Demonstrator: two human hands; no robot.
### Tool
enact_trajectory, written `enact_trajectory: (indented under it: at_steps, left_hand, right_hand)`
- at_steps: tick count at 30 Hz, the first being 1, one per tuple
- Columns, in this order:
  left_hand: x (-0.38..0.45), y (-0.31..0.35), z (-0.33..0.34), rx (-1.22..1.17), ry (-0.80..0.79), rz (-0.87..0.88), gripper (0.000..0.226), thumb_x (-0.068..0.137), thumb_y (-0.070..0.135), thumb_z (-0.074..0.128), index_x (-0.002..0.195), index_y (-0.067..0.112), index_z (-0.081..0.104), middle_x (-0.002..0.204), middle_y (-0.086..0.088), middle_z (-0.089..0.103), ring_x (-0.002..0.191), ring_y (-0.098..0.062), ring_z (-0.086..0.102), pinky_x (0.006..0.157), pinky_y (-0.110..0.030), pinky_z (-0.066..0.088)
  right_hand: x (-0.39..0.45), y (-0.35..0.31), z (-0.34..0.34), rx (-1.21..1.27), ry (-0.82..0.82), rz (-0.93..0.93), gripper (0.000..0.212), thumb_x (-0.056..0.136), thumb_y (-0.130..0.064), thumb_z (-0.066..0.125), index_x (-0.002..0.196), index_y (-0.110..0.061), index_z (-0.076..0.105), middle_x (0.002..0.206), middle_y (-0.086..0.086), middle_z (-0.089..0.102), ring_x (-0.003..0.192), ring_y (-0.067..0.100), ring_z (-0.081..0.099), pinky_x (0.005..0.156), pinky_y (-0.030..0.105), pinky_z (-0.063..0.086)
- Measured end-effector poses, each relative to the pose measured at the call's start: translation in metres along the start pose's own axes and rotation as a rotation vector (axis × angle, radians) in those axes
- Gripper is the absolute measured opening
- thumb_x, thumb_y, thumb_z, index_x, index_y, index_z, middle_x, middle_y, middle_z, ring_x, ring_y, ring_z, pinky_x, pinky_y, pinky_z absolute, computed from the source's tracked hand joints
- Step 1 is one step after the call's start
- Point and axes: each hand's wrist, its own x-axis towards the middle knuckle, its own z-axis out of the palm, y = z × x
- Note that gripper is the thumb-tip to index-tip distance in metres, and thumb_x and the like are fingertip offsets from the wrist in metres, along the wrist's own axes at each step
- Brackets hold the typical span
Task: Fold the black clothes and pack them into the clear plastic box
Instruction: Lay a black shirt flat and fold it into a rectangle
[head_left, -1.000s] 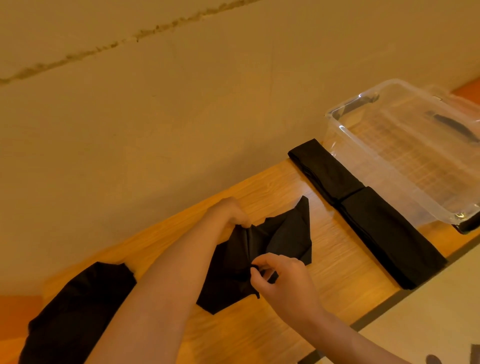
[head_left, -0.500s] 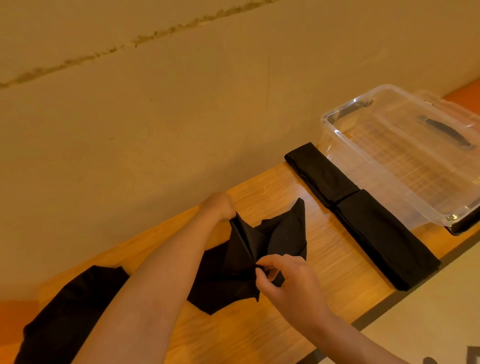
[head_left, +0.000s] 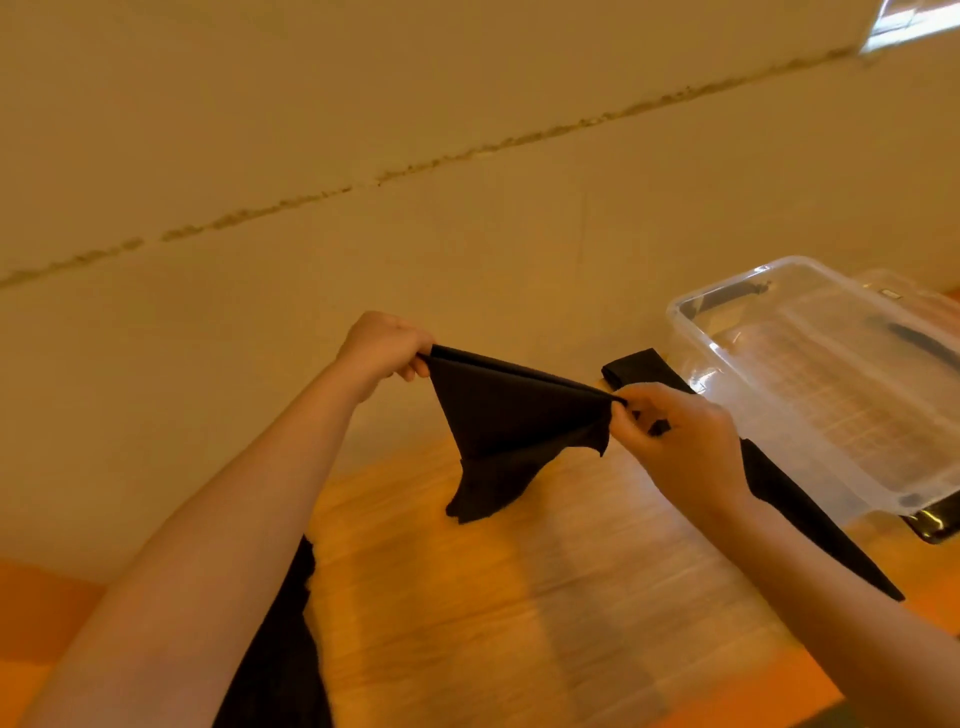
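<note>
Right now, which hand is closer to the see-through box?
The right hand. It pinches one corner of the black cloth just beside the clear plastic box. The left hand grips the far corner, farther from the box.

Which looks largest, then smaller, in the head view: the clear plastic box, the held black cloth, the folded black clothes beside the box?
1. clear plastic box
2. held black cloth; it is lifted nearer the camera, so this rank is unsure
3. folded black clothes, partly hidden by the right hand

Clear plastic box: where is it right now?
Head view, far right: the clear plastic box sits on the wooden table, by the wall, folded black clothes alongside it.
</note>
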Motion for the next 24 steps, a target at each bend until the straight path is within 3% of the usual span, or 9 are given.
enact_trajectory:
  at_steps: [4,7,11,14,18,24]
  left_hand:
    - [-0.043,0.023,-0.033,-0.154,0.072,0.028,0.015,0.085,0.010,0.058,0.090,0.006,0.072,0.069,-0.007,0.073,0.062,-0.016,0.071,0.054,-0.023,0.042]
    - [-0.073,0.036,-0.050,-0.237,0.103,0.073,0.015,0.089,0.009,0.057,0.096,0.004,0.069,0.078,-0.007,0.075,0.075,-0.015,0.073,0.063,-0.025,0.052]
    - [-0.103,0.045,-0.072,-0.252,0.045,0.171,0.018,0.086,0.017,0.070,0.101,0.006,0.070,0.091,-0.006,0.075,0.085,-0.013,0.072,0.076,-0.026,0.055]
    - [-0.115,0.044,-0.082,-0.192,0.047,0.224,0.025,0.079,0.016,0.076,0.102,0.008,0.071,0.090,-0.005,0.075,0.086,-0.012,0.072,0.074,-0.024,0.055]
    - [-0.119,0.040,-0.081,-0.134,0.150,0.218,0.014,0.085,0.014,0.071,0.094,0.004,0.070,0.080,-0.009,0.075,0.073,-0.016,0.073,0.060,-0.021,0.054]
    - [-0.105,0.031,-0.082,-0.074,0.162,0.148,0.012,0.084,0.016,0.073,0.088,0.006,0.070,0.073,-0.008,0.073,0.063,-0.015,0.071,0.059,-0.024,0.049]
  right_hand:
    - [0.039,-0.012,-0.023,0.030,0.047,-0.031,0.009,0.084,-0.021,0.069,0.092,-0.017,0.073,0.071,-0.006,0.068,0.063,0.008,0.062,0.062,0.035,0.056]
    - [0.067,-0.021,-0.040,0.061,-0.002,-0.067,0.008,0.086,-0.021,0.068,0.093,-0.019,0.071,0.074,-0.012,0.064,0.066,0.002,0.059,0.066,0.030,0.054]
    - [0.097,-0.036,-0.059,0.144,-0.105,-0.053,0.009,0.085,-0.018,0.069,0.094,-0.018,0.070,0.075,-0.015,0.062,0.068,-0.003,0.059,0.065,0.009,0.045]
    - [0.115,-0.044,-0.068,0.172,-0.167,-0.051,0.007,0.084,-0.016,0.070,0.086,-0.022,0.068,0.069,-0.016,0.064,0.061,-0.012,0.057,0.058,-0.001,0.039]
    - [0.129,-0.052,-0.071,0.142,-0.278,-0.043,0.006,0.085,-0.016,0.068,0.085,-0.022,0.067,0.069,-0.013,0.065,0.056,-0.012,0.056,0.053,0.003,0.038]
    - [0.145,-0.051,-0.054,0.091,-0.425,0.012,0.004,0.087,-0.017,0.067,0.090,-0.019,0.069,0.077,-0.004,0.068,0.069,0.006,0.061,0.057,0.015,0.041]
